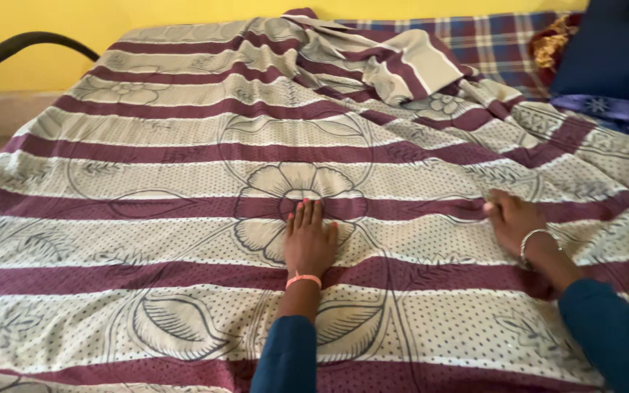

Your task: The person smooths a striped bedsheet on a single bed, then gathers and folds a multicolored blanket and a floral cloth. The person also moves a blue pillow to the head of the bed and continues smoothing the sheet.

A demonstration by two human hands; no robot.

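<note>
A yellow wall (pixel 52 18) backs the bed, with a checked blue sheet (pixel 496 40), a dark blue pillow (pixel 613 51) and a black curved rail (pixel 16 47) nearby.

Worn on the head, looking forward and down along the striped bedsheet (pixel 183 145) toward the yellow wall (pixel 111 18) at the far side. Close to the near edge of the bed, near enough that both forearms enter from the bottom of the frame (sleeves cut off at the lower border). Only one view, so nothing shared.
</note>
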